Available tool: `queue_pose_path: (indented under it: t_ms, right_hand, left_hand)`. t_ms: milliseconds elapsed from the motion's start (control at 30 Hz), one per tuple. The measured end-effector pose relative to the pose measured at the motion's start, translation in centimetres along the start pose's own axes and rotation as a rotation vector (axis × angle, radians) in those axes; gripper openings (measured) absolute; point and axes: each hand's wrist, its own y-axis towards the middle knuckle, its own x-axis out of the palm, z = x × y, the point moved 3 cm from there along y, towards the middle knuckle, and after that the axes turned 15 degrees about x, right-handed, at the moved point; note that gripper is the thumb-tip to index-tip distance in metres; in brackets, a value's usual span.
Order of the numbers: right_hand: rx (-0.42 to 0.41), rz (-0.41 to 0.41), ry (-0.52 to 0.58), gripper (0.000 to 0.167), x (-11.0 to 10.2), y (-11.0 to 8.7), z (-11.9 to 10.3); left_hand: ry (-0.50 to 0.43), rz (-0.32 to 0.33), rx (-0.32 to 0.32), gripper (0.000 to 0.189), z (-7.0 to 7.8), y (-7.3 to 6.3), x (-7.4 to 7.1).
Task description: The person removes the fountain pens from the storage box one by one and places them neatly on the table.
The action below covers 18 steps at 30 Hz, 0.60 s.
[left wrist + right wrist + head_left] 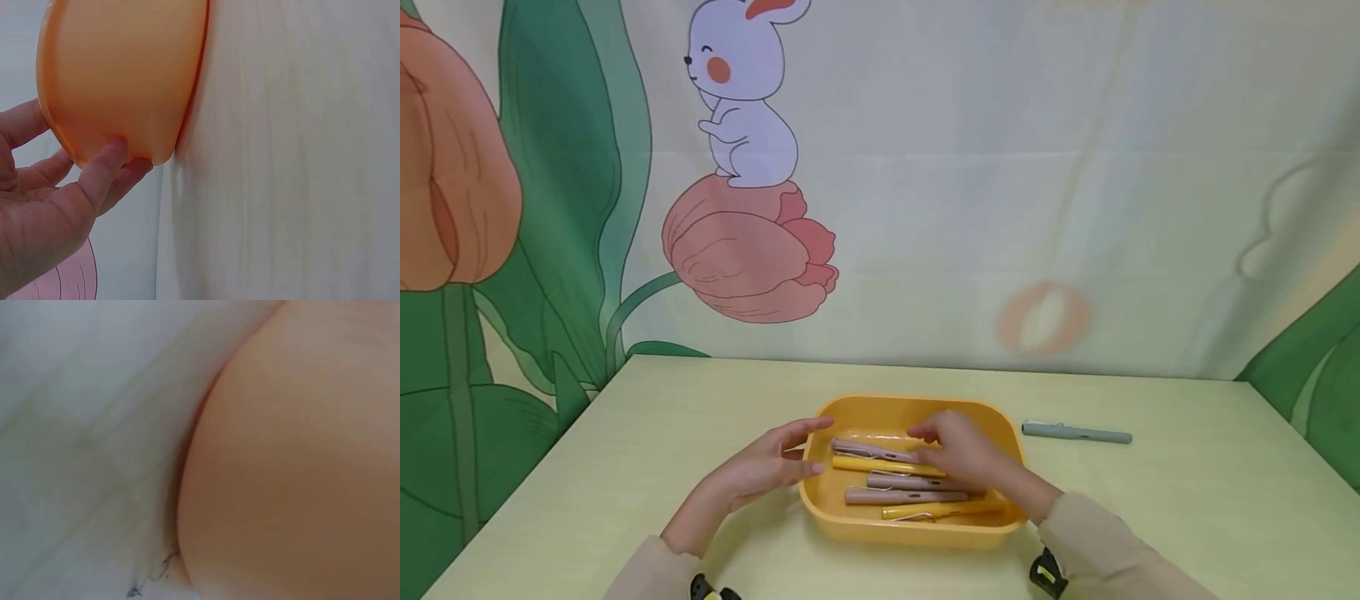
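Note:
A yellow plastic basin (pixel 917 533) holds several capped pens with wire clips, lying roughly side by side. My left hand (pixel 767 458) grips the basin's left end, thumb and fingers spread around it; in the left wrist view the thumb (pixel 106 165) presses its outer wall. Over the basin's right half is my right hand (pixel 962 450), slightly blurred, index finger and thumb apart. Its thumb overlaps the end of a lavender pen (pixel 872 452). Below lie a yellow pen (pixel 887 466), two mauve pens (pixel 906 497) and another yellow pen (pixel 943 509), their right ends partly hidden.
On the table (pixel 1187 500), right of the basin, lies a grey-green pen (pixel 1075 432). A cloth backdrop (pixel 925 208) with a printed rabbit and tulips hangs behind the table's far edge. The right wrist view shows mostly the basin's outer wall (pixel 294 456).

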Motion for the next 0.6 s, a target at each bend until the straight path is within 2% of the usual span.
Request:
queue_pose_path:
  t_ms: [233,367,600]
  right_hand:
    - [-0.046,-0.015,-0.049,0.021,0.7,0.8,-0.3]
    - [-0.115,-0.007,-0.102,0.016,1.1,1.2,-0.2]
    - [-0.171,-0.004,-0.118,0.007,1.6,1.5,0.0]
  left_hand:
    - [0.014,0.011,-0.009,0.06,0.1,0.0,0.0]
    - [0.014,0.005,-0.008,0.06,0.2,0.1,0.1]
    - [0.016,0.008,-0.009,0.06,0.4,0.1,0.2]
